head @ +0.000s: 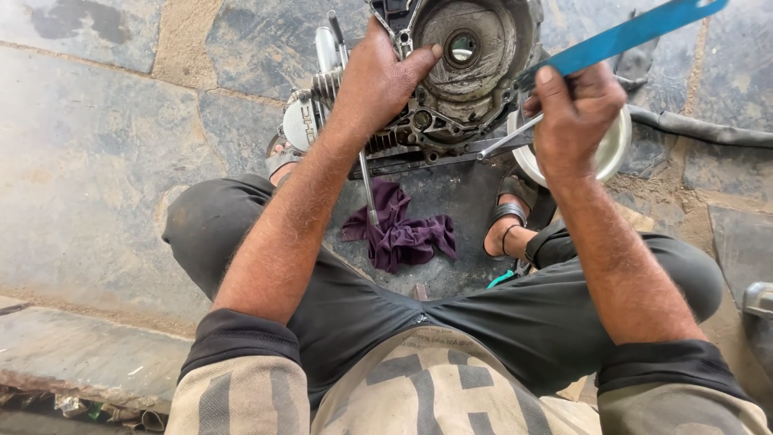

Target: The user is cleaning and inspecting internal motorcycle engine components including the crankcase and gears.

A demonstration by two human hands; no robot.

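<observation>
Both hands are busy with a dirty grey metal engine case (451, 72) that sits on the stone floor (97, 161) in front of the person.

The left hand (377, 80) lies on the engine case with its grip wrapped over the edge. The fingers curl over the far side, and the thumb (419, 60) presses flat on the round, grimy cover face, close to the hole in the middle. This hand is clamped on the case.

The right hand (573, 117) is made into a fist. Its grip is squeezed tight around a flat blue metal strip (628, 34) that sticks up and away to the right, out toward the top edge of the picture. The lower end of the strip is at the right edge of the engine case. A thin shiny metal rod (507, 138) pokes out from under this fist and points down and left toward the bottom of the case. I cannot tell if the hand holds that rod too.

Behind the right hand is a white round bowl (616, 153), partly hidden by the fist. A crumpled purple cloth (407, 234) lies on the floor between the person's knees, just below the engine case. A long thin metal tool (367, 189) stands across the cloth's top edge. A black rubber hose (700, 129) runs along the floor on the right side. The person squats in dark trousers (483, 322), and one foot in a sandal (511, 225) rests near the cloth.
</observation>
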